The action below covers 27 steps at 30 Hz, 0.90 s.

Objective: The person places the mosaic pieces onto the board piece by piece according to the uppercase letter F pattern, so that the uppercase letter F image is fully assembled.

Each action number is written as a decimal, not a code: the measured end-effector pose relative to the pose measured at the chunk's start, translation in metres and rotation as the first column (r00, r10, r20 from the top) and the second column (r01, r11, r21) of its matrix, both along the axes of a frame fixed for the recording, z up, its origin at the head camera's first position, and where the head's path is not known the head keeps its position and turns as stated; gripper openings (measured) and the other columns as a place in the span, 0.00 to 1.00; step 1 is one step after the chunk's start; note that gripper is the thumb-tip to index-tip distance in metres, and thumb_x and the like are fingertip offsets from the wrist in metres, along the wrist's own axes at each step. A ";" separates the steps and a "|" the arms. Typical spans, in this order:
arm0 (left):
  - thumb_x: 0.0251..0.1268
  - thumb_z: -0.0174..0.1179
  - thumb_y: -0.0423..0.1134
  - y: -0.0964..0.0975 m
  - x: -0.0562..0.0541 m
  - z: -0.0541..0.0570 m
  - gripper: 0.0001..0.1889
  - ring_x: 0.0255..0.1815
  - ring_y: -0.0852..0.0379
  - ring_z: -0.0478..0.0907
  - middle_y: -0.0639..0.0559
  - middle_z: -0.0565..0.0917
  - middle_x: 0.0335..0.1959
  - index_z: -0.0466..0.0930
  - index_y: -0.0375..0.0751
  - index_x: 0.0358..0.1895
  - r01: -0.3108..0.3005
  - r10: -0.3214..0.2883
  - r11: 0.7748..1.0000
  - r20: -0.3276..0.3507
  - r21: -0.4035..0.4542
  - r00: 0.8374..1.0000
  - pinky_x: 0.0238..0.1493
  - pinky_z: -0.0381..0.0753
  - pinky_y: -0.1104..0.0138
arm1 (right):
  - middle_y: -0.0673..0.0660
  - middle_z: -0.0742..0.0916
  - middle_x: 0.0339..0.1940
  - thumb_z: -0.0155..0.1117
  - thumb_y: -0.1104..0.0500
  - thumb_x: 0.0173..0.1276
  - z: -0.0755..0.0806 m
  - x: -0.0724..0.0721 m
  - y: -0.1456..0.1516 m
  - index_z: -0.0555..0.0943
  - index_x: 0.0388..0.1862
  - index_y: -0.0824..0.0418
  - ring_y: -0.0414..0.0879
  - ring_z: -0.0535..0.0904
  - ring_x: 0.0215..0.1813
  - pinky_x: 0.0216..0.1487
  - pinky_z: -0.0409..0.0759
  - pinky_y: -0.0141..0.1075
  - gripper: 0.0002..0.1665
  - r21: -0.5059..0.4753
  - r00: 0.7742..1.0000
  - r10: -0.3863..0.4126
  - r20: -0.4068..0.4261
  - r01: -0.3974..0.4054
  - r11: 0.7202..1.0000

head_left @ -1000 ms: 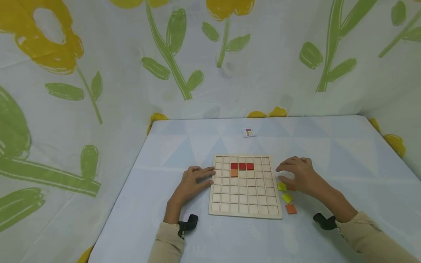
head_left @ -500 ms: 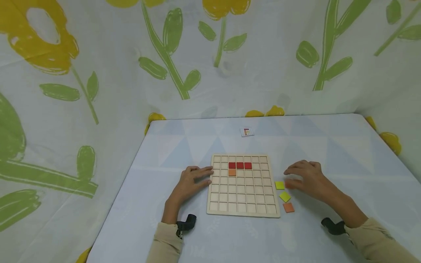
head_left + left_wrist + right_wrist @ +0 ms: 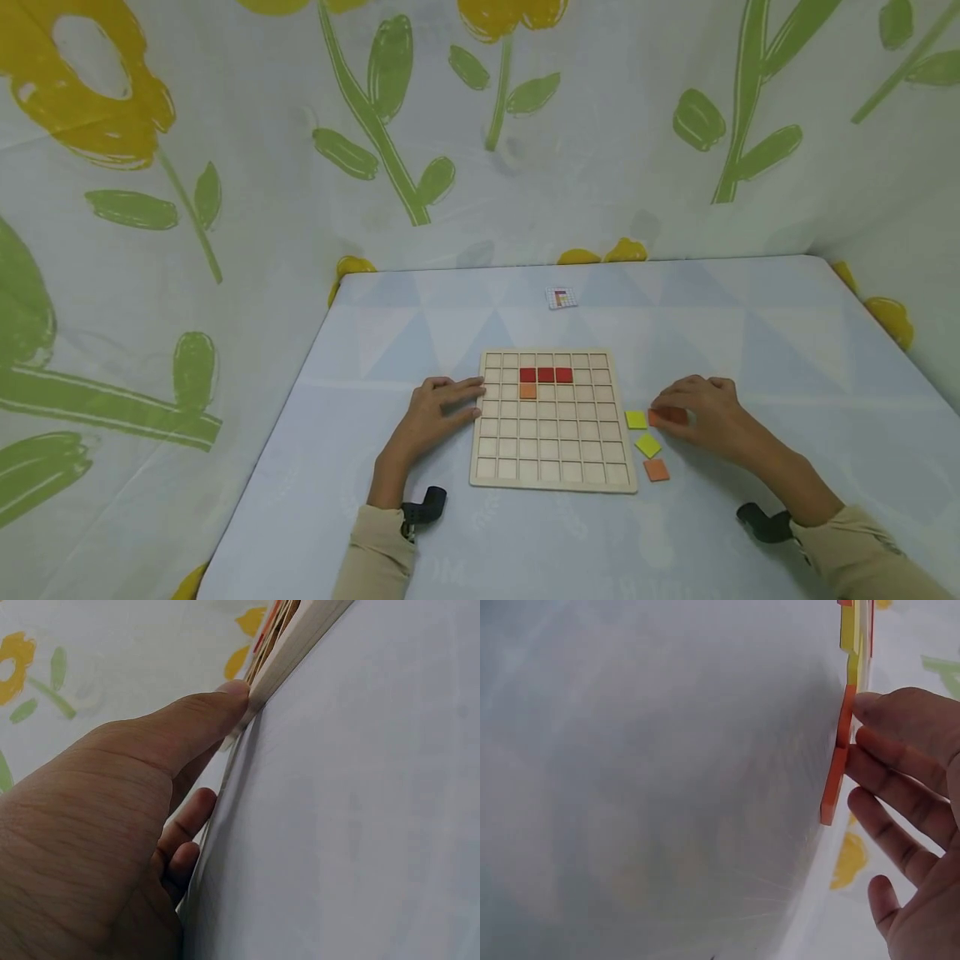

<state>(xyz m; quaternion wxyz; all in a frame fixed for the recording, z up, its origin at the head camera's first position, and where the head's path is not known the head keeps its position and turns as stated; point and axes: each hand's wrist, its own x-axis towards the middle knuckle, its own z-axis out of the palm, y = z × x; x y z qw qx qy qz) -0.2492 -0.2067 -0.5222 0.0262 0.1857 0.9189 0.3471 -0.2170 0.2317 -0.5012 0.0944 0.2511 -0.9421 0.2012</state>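
A square wooden grid board lies on the table, with red tiles in a row and one orange tile under the leftmost. My left hand touches the board's left edge with its thumb and fingertips. On the right, my right hand is over loose orange tiles beside the board. Its thumb and fingertips touch one orange tile, which lies flat on the table; the fingers partly cover these tiles in the head view.
Two yellow tiles and another orange tile lie along the board's right side. A small card with a coloured grid pattern lies farther back. A flower-patterned cloth hangs behind the table.
My right hand has moved slightly right, away from the board, and come down onto the loose orange tiles. The left hand stays at the board's edge. The head view has shifted slightly.
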 end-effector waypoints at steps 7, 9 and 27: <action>0.67 0.65 0.53 -0.001 0.000 -0.001 0.21 0.64 0.57 0.65 0.75 0.72 0.67 0.81 0.62 0.63 -0.018 0.018 1.000 0.018 -0.019 1.000 0.65 0.60 0.50 | 0.46 0.88 0.39 0.82 0.61 0.52 0.001 -0.001 0.000 0.89 0.35 0.49 0.53 0.78 0.49 0.50 0.61 0.63 0.13 0.016 1.000 0.005 0.029 -0.005 1.000; 0.67 0.65 0.53 -0.001 -0.001 -0.001 0.21 0.64 0.56 0.65 0.75 0.72 0.67 0.82 0.62 0.63 -0.014 0.015 1.000 0.019 -0.013 1.000 0.65 0.60 0.50 | 0.47 0.88 0.38 0.82 0.61 0.51 0.002 -0.001 -0.001 0.89 0.35 0.50 0.53 0.78 0.48 0.50 0.61 0.64 0.13 0.018 1.000 0.005 0.027 -0.006 1.000; 0.68 0.64 0.54 -0.004 -0.002 -0.004 0.21 0.64 0.54 0.65 0.71 0.73 0.68 0.81 0.61 0.63 0.016 -0.016 1.000 -0.002 -0.004 1.000 0.64 0.60 0.49 | 0.46 0.87 0.36 0.84 0.65 0.46 0.018 -0.007 -0.020 0.89 0.34 0.52 0.50 0.78 0.47 0.52 0.61 0.65 0.16 -0.023 0.994 0.065 -0.086 -0.068 0.997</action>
